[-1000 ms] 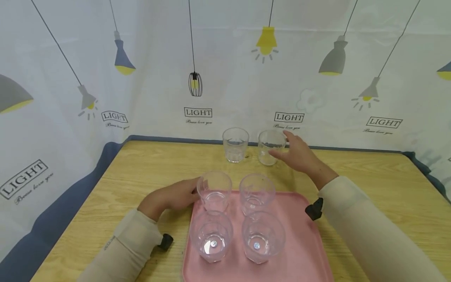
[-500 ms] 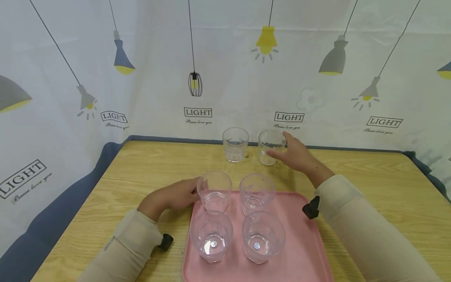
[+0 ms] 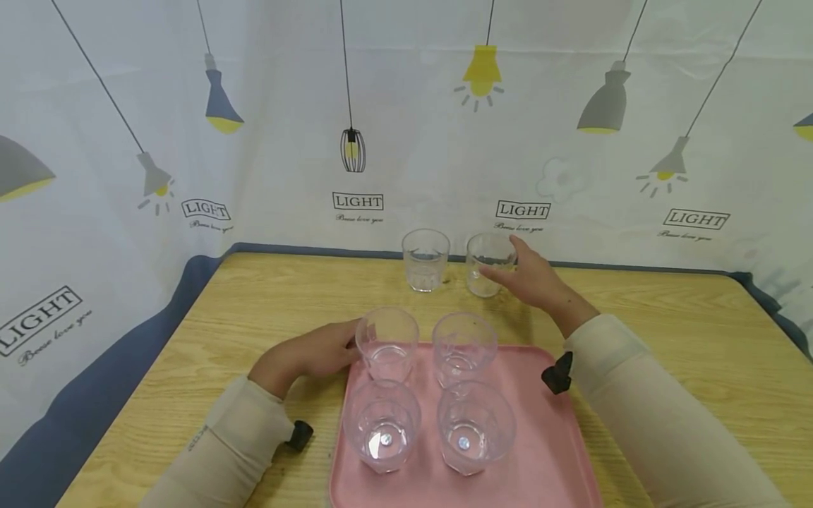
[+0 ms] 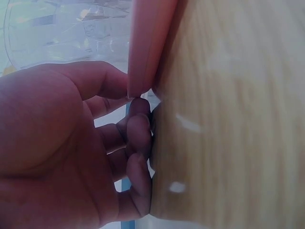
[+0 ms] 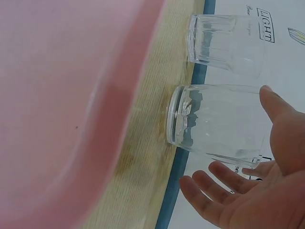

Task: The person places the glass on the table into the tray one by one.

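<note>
My left hand (image 3: 324, 349) is at the far left corner of a pink tray (image 3: 540, 437). In the left wrist view its thumb lies against the tray's edge, with the fingers curled beneath. Four-square on the tray, several clear tumblers stand upright, one of them the far left tumbler (image 3: 387, 335) beside this hand. Behind the tray my right hand (image 3: 536, 279) spans a clear tumbler (image 5: 219, 119) near its rim, thumb on one side and index finger on the other. Its remaining fingers are spread. That tumbler stands upright on the table.
Another clear tumbler (image 3: 425, 261) stands just left of the one at my right hand. A wooden table (image 3: 254, 296) lies beneath everything. Close behind the tumblers hangs a white curtain (image 3: 286, 162) printed with lamps, with a blue lower edge.
My right hand and forearm have shifted slightly left, the thumb further across the tumbler. My left hand, the tray and the tumblers stay where they were.
</note>
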{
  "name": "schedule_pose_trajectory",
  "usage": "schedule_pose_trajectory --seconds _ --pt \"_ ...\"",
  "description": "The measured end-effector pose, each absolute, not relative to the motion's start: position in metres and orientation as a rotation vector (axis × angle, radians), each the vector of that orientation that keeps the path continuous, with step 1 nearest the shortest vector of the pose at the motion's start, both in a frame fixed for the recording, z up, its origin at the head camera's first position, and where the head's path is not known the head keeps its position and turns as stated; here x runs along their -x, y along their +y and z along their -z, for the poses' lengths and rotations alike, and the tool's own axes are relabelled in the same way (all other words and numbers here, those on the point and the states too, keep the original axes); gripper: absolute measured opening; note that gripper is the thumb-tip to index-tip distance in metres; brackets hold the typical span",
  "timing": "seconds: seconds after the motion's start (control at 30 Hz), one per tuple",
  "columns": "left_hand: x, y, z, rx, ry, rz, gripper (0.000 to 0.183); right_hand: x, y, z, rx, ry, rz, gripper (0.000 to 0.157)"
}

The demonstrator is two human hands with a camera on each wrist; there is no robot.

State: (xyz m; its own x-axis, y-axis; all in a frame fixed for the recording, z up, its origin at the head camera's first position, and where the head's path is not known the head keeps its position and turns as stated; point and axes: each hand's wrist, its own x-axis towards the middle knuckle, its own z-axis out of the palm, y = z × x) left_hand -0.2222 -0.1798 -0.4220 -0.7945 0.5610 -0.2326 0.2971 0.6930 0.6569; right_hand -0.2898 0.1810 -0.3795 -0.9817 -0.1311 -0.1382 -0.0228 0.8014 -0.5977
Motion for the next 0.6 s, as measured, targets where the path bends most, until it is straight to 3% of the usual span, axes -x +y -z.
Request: schedule_pose_trajectory --seconds 0.6 --pt "0.2197 -0.1795 0.4176 -0.641 2.500 -0.849 0.047 0.2827 0.1865 0.3855 0.126 2.821 1.038 0.102"
